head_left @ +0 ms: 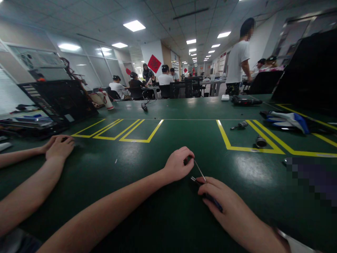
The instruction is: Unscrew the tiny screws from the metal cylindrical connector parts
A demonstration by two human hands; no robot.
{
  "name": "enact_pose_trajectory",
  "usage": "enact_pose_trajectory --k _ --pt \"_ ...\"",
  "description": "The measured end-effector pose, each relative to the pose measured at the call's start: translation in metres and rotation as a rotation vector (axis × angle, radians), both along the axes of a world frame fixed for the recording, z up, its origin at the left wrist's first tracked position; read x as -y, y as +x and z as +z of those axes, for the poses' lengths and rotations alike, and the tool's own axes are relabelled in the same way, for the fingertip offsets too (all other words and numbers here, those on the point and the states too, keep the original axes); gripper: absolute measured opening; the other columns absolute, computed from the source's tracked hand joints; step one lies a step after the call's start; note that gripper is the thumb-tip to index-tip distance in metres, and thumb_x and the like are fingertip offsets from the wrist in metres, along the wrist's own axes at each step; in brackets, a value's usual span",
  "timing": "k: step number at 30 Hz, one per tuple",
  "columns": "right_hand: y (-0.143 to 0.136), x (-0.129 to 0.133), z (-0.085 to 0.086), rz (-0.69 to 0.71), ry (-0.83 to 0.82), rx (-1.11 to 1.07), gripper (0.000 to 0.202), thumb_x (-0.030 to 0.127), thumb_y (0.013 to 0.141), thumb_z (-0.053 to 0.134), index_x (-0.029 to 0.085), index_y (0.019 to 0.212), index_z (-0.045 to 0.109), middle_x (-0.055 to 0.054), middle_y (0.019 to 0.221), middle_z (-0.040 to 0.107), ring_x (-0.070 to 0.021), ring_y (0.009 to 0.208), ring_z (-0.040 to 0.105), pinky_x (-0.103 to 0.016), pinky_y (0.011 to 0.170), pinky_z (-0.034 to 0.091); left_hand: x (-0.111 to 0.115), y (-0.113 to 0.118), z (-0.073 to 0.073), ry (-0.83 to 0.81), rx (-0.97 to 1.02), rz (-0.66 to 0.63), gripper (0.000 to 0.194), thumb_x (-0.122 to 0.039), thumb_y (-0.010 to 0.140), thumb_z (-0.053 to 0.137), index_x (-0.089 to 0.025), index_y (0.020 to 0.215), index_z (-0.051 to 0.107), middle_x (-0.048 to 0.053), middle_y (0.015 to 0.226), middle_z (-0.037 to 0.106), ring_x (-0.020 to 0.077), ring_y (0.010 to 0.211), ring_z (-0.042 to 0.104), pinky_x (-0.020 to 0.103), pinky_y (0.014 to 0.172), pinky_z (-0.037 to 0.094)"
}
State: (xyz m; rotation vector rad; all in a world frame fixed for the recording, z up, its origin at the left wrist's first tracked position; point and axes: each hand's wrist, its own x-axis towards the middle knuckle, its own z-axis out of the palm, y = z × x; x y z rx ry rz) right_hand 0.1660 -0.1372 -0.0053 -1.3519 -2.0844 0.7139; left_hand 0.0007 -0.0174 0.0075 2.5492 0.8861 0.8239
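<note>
Across the full breadth of my remote view lies the green worktop point(147, 154), marked with yellow tape point(134, 140). At its left end stands a black case point(71, 102); near its left edge, a co-worker's hands point(61, 146) rest one over the other. Close to the middle of the near edge, I observe the left hand point(181, 164), fingers curled to a narrow pinch, and the right hand point(223, 196), wrapped around a dark-handled tool point(214, 203) whose metal tips point toward the left hand. Blue-and-white gloves point(297, 121) lie toward the right edge. Left of these, inside a taped outline, sits a metal cylinder point(261, 141). Slenderest is the thin rod point(200, 171), running between the two hands: its upper end meets the left fingertips, its lower end the right fingers. Whether the left palm encloses anything more, I cannot tell.
</note>
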Motion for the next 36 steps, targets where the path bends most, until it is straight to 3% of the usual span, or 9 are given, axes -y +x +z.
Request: enact_pose_trajectory --k 3,8,11,13,17,23,30,36 --pt "-0.003 0.008 0.002 -0.007 -0.022 -0.079 0.026 0.014 0.081 0.049 0.027 0.100 0.060 -0.004 0.122 0.057 -0.0210 0.115 0.052 -0.042 0.098 0.042 -0.001 -0.002 -0.001 0.006 0.047 0.038 0.012 -0.013 0.080 0.047 -0.015 0.086 0.056 0.003 0.084 0.055 0.0122 0.072 0.052 0.025 0.064 0.044" --pt "0.017 0.003 0.021 -0.173 -0.147 -0.326 0.024 0.029 0.080 0.054 0.026 0.103 0.060 -0.005 0.123 0.060 -0.0248 0.115 0.053 -0.046 0.099 0.040 0.017 -0.002 0.010 -0.025 0.145 0.170 0.015 -0.014 0.082 0.046 -0.015 0.093 0.055 0.004 0.089 0.054 0.0110 0.068 0.050 0.024 0.061 0.043" --pt "0.028 -0.003 0.026 -0.275 -0.251 -0.500 0.024 0.034 0.079 0.057 0.025 0.101 0.062 -0.006 0.116 0.063 -0.0257 0.110 0.056 -0.044 0.095 0.043 0.042 0.005 0.027 -0.133 -0.030 -0.017 0.015 -0.021 0.084 0.048 -0.015 0.094 0.057 0.004 0.091 0.056 0.0113 0.069 0.052 0.024 0.062 0.044" --pt "0.032 -0.006 0.025 -0.321 -0.314 -0.629 0.024 0.034 0.078 0.058 0.024 0.099 0.063 -0.006 0.111 0.065 -0.0252 0.107 0.058 -0.043 0.094 0.043 0.057 0.010 0.037 -0.182 -0.215 -0.166 0.020 -0.026 0.082 0.053 -0.017 0.099 0.059 0.005 0.098 0.057 0.0150 0.081 0.056 0.026 0.068 0.046" --pt "0.032 -0.007 0.022 -0.343 -0.403 -0.773 0.021 0.031 0.075 0.062 0.022 0.093 0.065 -0.005 0.106 0.066 -0.0243 0.106 0.058 -0.041 0.095 0.042 0.070 0.016 0.041 -0.229 -0.400 -0.243 0.034 -0.031 0.080 0.059 -0.019 0.111 0.054 0.007 0.109 0.056 0.0201 0.095 0.056 0.031 0.078 0.047" --pt "0.029 -0.005 0.023 -0.333 -0.380 -0.630 0.022 0.031 0.078 0.056 0.022 0.096 0.064 -0.004 0.107 0.066 -0.0224 0.101 0.061 -0.040 0.091 0.046 0.061 0.007 0.038 -0.288 -0.345 -0.234 0.027 -0.021 0.082 0.058 -0.019 0.109 0.054 0.005 0.104 0.059 0.0192 0.095 0.057 0.031 0.080 0.044" --pt "0.034 -0.007 0.021 -0.129 -0.119 -0.166 0.021 0.015 0.076 0.050 0.025 0.089 0.062 -0.002 0.098 0.066 -0.0209 0.095 0.061 -0.040 0.086 0.048 0.047 -0.009 0.038 -0.517 -0.084 -0.132 0.028 -0.026 0.079 0.062 -0.018 0.105 0.053 0.002 0.092 0.060 0.0124 0.070 0.053 0.024 0.060 0.041" --pt "0.040 -0.008 0.023 0.007 -0.138 0.055 0.024 0.006 0.072 0.054 0.025 0.086 0.062 -0.002 0.094 0.062 -0.0197 0.090 0.058 -0.037 0.079 0.048 0.046 -0.008 0.036 -0.566 -0.064 -0.129 0.030 -0.023 0.078 0.064 -0.017 0.105 0.054 0.000 0.085 0.059 0.0108 0.066 0.049 0.023 0.057 0.037"
